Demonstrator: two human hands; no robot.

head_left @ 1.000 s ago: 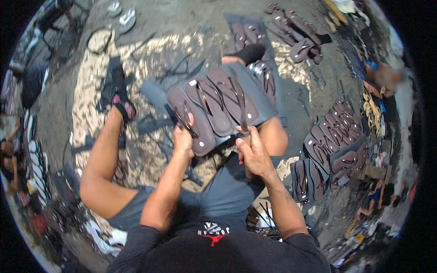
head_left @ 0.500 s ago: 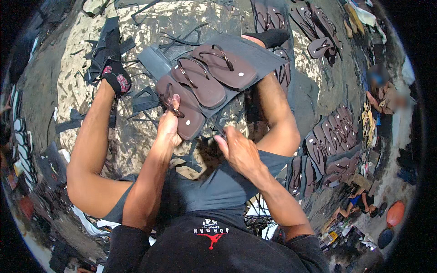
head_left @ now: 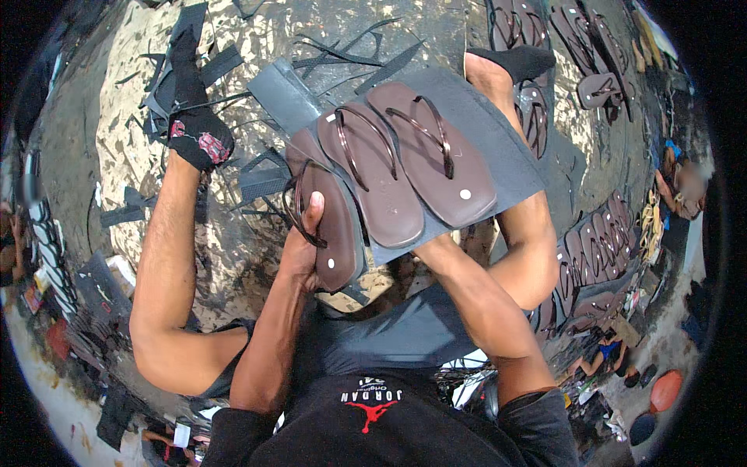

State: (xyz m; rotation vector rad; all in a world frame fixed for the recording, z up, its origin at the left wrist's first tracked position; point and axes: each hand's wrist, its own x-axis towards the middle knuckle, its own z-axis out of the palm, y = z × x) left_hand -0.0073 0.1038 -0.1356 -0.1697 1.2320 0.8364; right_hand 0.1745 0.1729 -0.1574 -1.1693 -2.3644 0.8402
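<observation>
My left hand is closed round the left-hand brown flip-flop, its thumb over the sole beside the glossy strap. This flip-flop stands tilted on its edge. To its right a second brown flip-flop and a third brown flip-flop lie sole down on a dark grey sheet, which rests over my right leg. My right hand reaches under the near edge of the sheet and the flip-flops; only its wrist shows, and the fingers are hidden.
Black strap offcuts and a grey slab lie beyond the sheet. Rows of brown flip-flops sit on the right, with more pairs at the far right. Another person sits at the right edge.
My right hand has gone from in front of the sheet to underneath it. My left hand keeps its hold on the flip-flop, now tilted more on edge. The view has shifted left.
</observation>
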